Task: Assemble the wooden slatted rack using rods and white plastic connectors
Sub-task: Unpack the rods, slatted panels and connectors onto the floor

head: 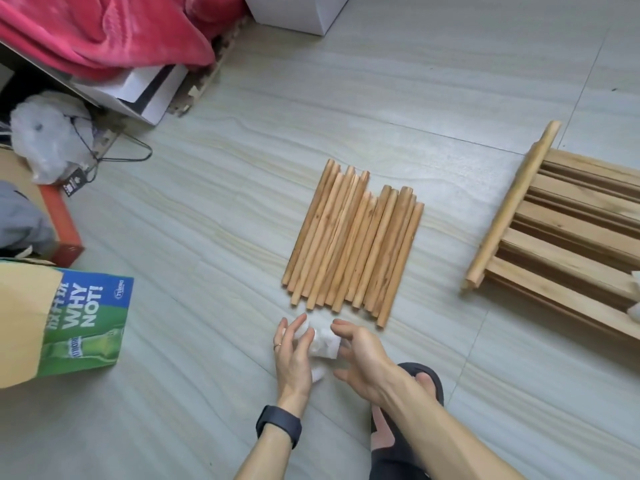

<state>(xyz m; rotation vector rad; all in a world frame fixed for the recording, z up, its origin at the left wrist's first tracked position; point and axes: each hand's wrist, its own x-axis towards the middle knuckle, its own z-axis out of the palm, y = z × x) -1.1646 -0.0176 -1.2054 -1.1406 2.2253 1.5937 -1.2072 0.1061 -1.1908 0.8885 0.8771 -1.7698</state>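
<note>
Left hand (294,356) holds white connectors (325,342) beside right hand (362,356), rods (353,244) just beyond.

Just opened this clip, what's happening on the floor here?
A person has both hands at a white bundle, probably the bagged plastic connectors. The left hand holds it and the right hand curves around its other side. The wooden rods lie side by side on the tile floor just beyond, and the slatted panels sit stacked to the right. No rod is joined yet.
</note>
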